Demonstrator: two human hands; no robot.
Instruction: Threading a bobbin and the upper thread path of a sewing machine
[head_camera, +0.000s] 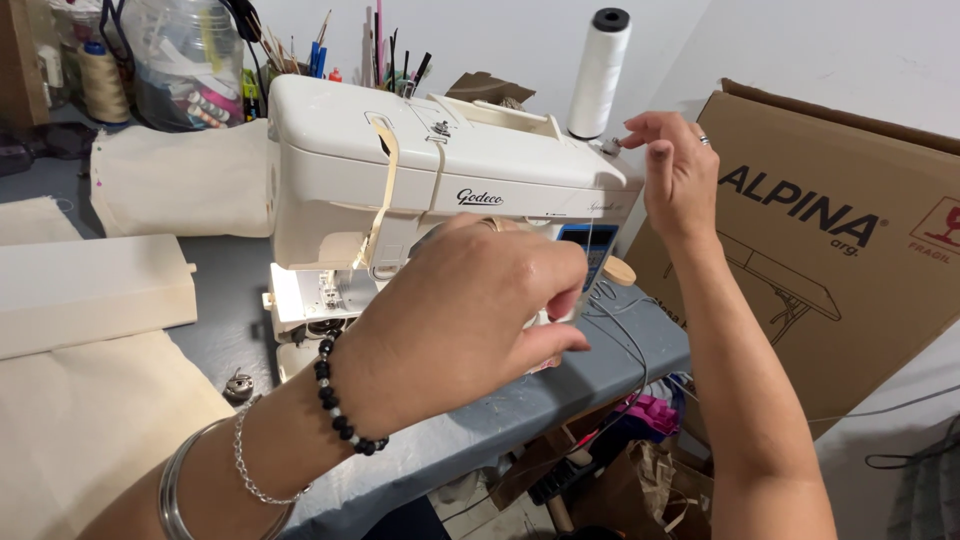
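Thread (589, 250) runs taut from my right hand (672, 165), pinching it by the bobbin winder, to my left hand (470, 310), pinching it lower; I judge winding not yet begun.

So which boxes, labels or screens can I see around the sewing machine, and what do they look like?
Cardboard box: large, brown, leaning at the wall on the right; dark print, a line drawing of a table, a red mark.
Small screen: blue panel on the front of the cream sewing machine, partly behind the left hand.
Maker's mark: dark script on the machine's front.
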